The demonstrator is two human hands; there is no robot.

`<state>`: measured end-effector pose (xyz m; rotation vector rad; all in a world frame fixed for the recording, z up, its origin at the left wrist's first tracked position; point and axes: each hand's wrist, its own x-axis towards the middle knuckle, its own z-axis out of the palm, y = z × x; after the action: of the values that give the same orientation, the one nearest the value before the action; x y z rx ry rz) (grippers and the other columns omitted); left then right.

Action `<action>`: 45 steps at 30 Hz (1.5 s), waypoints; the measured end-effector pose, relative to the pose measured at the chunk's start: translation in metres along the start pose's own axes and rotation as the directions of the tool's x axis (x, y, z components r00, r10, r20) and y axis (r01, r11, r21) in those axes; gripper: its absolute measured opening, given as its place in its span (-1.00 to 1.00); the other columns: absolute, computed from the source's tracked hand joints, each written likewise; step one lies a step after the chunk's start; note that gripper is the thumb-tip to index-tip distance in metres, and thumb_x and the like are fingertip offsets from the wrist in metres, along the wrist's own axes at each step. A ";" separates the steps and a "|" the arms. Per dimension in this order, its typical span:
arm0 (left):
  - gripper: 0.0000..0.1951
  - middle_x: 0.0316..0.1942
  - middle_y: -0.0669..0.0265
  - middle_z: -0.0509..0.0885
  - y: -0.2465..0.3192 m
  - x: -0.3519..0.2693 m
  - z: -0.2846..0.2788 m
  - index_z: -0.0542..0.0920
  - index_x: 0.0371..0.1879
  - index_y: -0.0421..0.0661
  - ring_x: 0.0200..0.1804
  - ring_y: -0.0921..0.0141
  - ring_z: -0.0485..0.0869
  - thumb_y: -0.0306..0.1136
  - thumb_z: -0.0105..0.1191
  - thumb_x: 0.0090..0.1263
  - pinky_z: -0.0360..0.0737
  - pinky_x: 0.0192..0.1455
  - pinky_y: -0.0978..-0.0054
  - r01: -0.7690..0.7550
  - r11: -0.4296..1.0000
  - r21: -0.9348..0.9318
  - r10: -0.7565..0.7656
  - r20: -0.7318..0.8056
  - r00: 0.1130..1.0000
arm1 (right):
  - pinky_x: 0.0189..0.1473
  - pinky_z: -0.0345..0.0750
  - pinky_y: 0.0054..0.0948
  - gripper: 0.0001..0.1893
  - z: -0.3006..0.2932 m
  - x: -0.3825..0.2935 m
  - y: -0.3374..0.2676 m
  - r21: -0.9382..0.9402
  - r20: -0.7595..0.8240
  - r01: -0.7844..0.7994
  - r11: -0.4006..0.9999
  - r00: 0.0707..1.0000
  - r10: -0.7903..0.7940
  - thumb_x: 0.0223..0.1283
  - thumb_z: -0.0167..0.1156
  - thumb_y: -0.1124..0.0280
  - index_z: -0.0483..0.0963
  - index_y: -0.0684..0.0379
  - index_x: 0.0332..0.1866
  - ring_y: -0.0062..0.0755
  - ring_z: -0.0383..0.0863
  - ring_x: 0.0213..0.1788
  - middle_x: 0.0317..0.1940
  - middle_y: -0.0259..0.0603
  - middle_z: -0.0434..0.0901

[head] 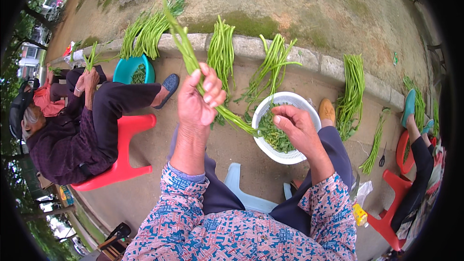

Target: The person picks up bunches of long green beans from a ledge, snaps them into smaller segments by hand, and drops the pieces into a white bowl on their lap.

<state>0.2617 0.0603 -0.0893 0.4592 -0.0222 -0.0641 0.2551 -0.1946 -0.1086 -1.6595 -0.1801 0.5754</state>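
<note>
A slim bunch of long green vegetable stems (183, 41) is gripped in my left hand (201, 99), held up and slanting down towards the right. Its lower ends reach the rim of a white plastic colander (286, 157). Inside the colander lie loose green leaves (277, 139). Over these leaves hovers my right hand (299, 127), thumb and forefinger brought together; whether a leaf is pinched between them I cannot tell. Beyond the colander, a loose bundle of stems (273, 56) leans on the stone kerb (246, 45), with a thicker bundle (221, 45) to its left.
At left a person (69, 141) on a red plastic stool (127, 148) handles stems beside a teal basin (150, 70). Another bundle (351, 87) leans at right. Scissors (382, 159) lie near a red basin (401, 148) and another seated person's leg (417, 166).
</note>
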 end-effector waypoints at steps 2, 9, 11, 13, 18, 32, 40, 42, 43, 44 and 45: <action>-0.84 -0.51 0.37 0.37 -0.010 -0.002 0.008 0.39 -0.19 -0.13 -0.60 0.56 0.30 -0.30 -0.16 0.47 0.29 -0.60 0.62 0.028 0.983 0.181 -0.007 -0.113 0.994 | -0.17 0.50 -0.46 -0.71 0.000 -0.001 0.002 -0.064 -0.005 0.003 0.998 1.000 -0.004 0.17 0.18 0.35 0.52 0.37 -0.12 -0.45 0.57 -0.29 -0.33 -0.16 0.61; -0.85 -0.51 0.41 0.46 -0.054 -0.009 0.017 0.43 -0.22 -0.08 -0.58 0.61 0.34 -0.29 -0.02 0.40 0.29 -0.56 0.68 0.156 0.718 0.679 0.007 -0.231 0.973 | -0.08 0.47 -0.47 -0.57 0.005 -0.001 -0.009 -0.012 -0.019 0.077 0.997 0.997 -0.077 0.19 0.22 0.21 0.48 0.35 0.03 -0.42 0.52 -0.17 -0.21 -0.16 0.53; -0.85 -0.51 0.42 0.47 -0.065 -0.010 0.022 0.43 -0.22 -0.08 -0.57 0.61 0.36 -0.28 -0.02 0.40 0.31 -0.54 0.68 0.167 0.661 0.731 -0.019 -0.207 0.978 | -0.04 0.46 -0.45 -0.53 0.003 -0.001 -0.012 0.029 -0.049 0.122 0.992 0.992 -0.121 0.20 0.21 0.18 0.45 0.33 0.09 -0.39 0.49 -0.10 -0.13 -0.14 0.50; -0.83 -0.49 0.42 0.48 -0.078 -0.013 0.022 0.44 -0.20 -0.10 -0.53 0.64 0.37 -0.26 -0.03 0.44 0.32 -0.50 0.71 0.133 0.589 0.797 -0.002 -0.163 0.987 | -0.02 0.45 -0.43 -0.48 0.003 -0.001 -0.014 0.033 -0.068 0.172 0.985 0.983 -0.169 0.21 0.21 0.15 0.42 0.32 0.14 -0.36 0.46 -0.02 -0.04 -0.11 0.47; -0.73 -0.39 0.30 0.54 -0.111 -0.019 0.028 0.42 -0.06 -0.21 -0.38 0.44 0.54 -0.24 -0.08 0.48 0.48 -0.34 0.51 -0.069 0.201 0.977 0.051 0.060 0.997 | -0.04 0.45 -0.47 -0.54 0.008 -0.003 -0.015 0.058 -0.119 0.183 0.981 0.977 -0.175 0.26 0.16 0.17 0.44 0.31 0.12 -0.41 0.45 -0.01 0.02 -0.12 0.47; -0.65 -0.17 0.11 0.59 -0.143 0.039 -0.068 0.57 -0.07 -0.26 -0.10 0.31 0.60 -0.21 0.04 0.36 0.51 -0.01 0.40 0.171 -0.016 0.985 0.072 -0.169 0.983 | -0.32 0.57 -0.47 -0.73 -0.056 -0.030 -0.027 0.700 -0.427 0.257 0.666 0.898 0.103 0.40 -0.01 0.23 0.42 0.26 -0.26 -0.37 0.60 -0.39 -0.34 -0.15 0.55; -0.73 -0.14 0.05 0.51 -0.190 0.116 -0.133 0.53 -0.08 -0.14 -0.13 0.04 0.57 -0.45 0.10 0.22 0.53 -0.08 0.15 0.133 -0.401 0.907 0.139 -0.084 0.987 | -0.53 0.32 -0.59 -0.71 -0.064 -0.043 -0.040 0.820 -0.358 0.235 0.521 0.922 0.147 0.38 0.01 0.21 0.39 0.28 -0.23 -0.52 0.33 -0.59 -0.46 -0.14 0.42; -0.72 -0.08 0.02 0.46 -0.202 0.133 -0.137 0.51 -0.07 -0.10 -0.08 -0.01 0.55 -0.45 0.11 0.22 0.53 -0.05 0.10 0.153 -0.452 0.879 0.120 -0.110 0.987 | -0.54 0.31 -0.57 -0.68 -0.065 -0.045 -0.039 0.833 -0.328 0.205 0.515 0.931 0.160 0.39 -0.02 0.19 0.39 0.30 -0.23 -0.50 0.35 -0.59 -0.46 -0.12 0.42; -0.72 -0.08 0.02 0.46 -0.208 0.140 -0.141 0.51 -0.08 -0.09 -0.07 -0.01 0.56 -0.44 0.12 0.22 0.53 -0.05 0.09 0.181 -0.482 0.857 0.124 -0.138 0.983 | -0.54 0.31 -0.57 -0.68 -0.066 -0.046 -0.040 0.836 -0.320 0.195 0.514 0.932 0.168 0.39 -0.02 0.18 0.39 0.30 -0.23 -0.50 0.35 -0.59 -0.46 -0.11 0.42; -0.73 -0.09 0.02 0.46 -0.213 0.146 -0.144 0.51 -0.09 -0.09 -0.07 0.00 0.56 -0.43 0.12 0.22 0.53 -0.05 0.09 0.208 -0.512 0.833 0.128 -0.165 0.978 | -0.54 0.31 -0.57 -0.67 -0.067 -0.047 -0.041 0.839 -0.311 0.183 0.512 0.934 0.176 0.39 -0.01 0.17 0.39 0.31 -0.23 -0.50 0.35 -0.59 -0.47 -0.11 0.42; -0.74 -0.09 0.01 0.46 -0.222 0.150 -0.147 0.51 -0.11 -0.09 -0.06 0.01 0.56 -0.43 0.13 0.22 0.53 -0.05 0.08 0.229 -0.540 0.810 0.125 -0.192 0.973 | -0.54 0.31 -0.57 -0.66 -0.067 -0.049 -0.041 0.841 -0.309 0.176 0.512 0.932 0.188 0.39 -0.01 0.17 0.39 0.31 -0.24 -0.50 0.36 -0.59 -0.47 -0.10 0.42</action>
<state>0.4041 -0.0829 -0.3184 2.6131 0.2113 -0.0981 0.2525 -0.2680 -0.0513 -0.7207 0.3643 0.2501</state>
